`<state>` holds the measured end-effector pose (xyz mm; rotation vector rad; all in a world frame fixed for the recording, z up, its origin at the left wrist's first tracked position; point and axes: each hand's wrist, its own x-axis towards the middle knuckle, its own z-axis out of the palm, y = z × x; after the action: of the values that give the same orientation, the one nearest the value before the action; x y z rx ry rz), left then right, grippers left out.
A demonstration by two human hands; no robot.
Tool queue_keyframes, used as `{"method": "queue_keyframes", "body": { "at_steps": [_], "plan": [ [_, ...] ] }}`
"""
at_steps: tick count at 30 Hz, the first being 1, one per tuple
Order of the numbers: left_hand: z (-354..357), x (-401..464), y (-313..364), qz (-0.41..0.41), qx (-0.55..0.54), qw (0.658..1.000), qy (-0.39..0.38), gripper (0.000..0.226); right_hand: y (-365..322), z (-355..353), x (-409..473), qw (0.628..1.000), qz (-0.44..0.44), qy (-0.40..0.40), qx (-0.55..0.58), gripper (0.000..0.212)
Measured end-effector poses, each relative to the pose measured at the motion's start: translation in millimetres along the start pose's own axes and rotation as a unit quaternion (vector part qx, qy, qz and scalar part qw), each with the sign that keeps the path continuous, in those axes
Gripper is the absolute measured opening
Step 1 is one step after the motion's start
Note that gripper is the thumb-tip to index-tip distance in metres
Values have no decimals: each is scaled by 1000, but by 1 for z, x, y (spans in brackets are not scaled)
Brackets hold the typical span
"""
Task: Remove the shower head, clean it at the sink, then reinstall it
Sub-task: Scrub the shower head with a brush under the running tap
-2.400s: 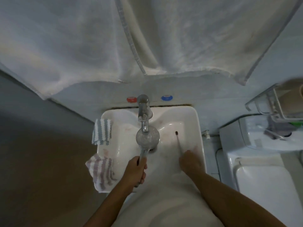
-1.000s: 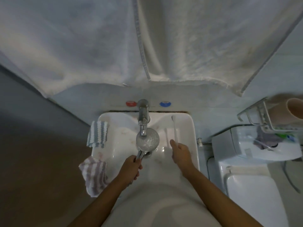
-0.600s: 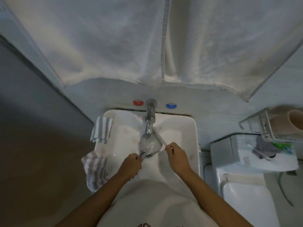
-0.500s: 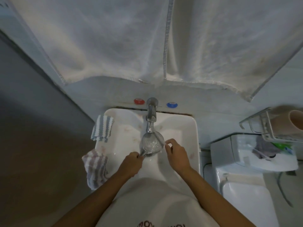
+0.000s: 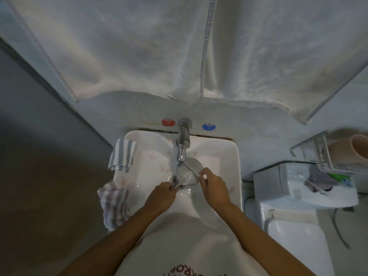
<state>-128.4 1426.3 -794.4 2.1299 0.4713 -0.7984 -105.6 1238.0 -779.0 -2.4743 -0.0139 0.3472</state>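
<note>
- Hanging over the sink's left rim are two striped cloths: a blue-and-white one (image 5: 123,155) at the back corner and a purplish one (image 5: 114,204) nearer the person, drooping down the outside.
- White sink (image 5: 229,156) sits against the wall, with a chrome tap (image 5: 183,140) at its back middle, a red knob (image 5: 168,122) to the tap's left and a blue knob (image 5: 208,126) to its right.
- Left hand (image 5: 162,196) is curled round the handle of the shower head (image 5: 188,173), gripping it low over the basin.
- The shower head is held inside the sink just under the tap's spout, its round face turned up.
- Right hand (image 5: 214,186) pinches a thin white brush (image 5: 192,169), likely a toothbrush; the brush lies slantwise across the shower head's face, touching it.
- Large white towels (image 5: 139,46) hang above the sink and fill the upper view.
- Right of the sink stands a white toilet (image 5: 298,226), its tank against the wall.
- Above the tank, a wire rack (image 5: 318,156) on the wall holds a beige cup (image 5: 358,148) lying on its side.
</note>
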Motion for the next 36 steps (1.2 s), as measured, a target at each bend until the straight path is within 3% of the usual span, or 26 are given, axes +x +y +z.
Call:
{"method": "queue_keyframes", "body": {
  "at_steps": [3,8,13,18,23,27,32,36],
  "plan": [
    [-1,1,0,-3,-2,1000,1,25,-2,5,-8,999,-28,-41,1,15],
    [-1,4,0,-8,-1,1000,-4,24,3,3,1,1000,15,18,9,13],
    [-2,6,1,-22,-22,999,3,26,-1,8,-6,998,-37,-40,28,14],
    [-3,4,7,-18,-44,999,-1,26,4,4,-1,999,-13,27,27,12],
    [-3,2,11,-34,-75,997,-1,26,2,8,-8,997,-40,-42,43,13],
    [-6,6,13,-27,-71,997,1,26,5,2,-3,999,-14,25,35,12],
    [-7,12,14,-25,-56,998,14,29,-1,4,-9,998,-46,-26,40,13],
    [-6,17,10,-20,-36,999,19,31,4,0,-3,999,-8,26,22,12]
  ]
}}
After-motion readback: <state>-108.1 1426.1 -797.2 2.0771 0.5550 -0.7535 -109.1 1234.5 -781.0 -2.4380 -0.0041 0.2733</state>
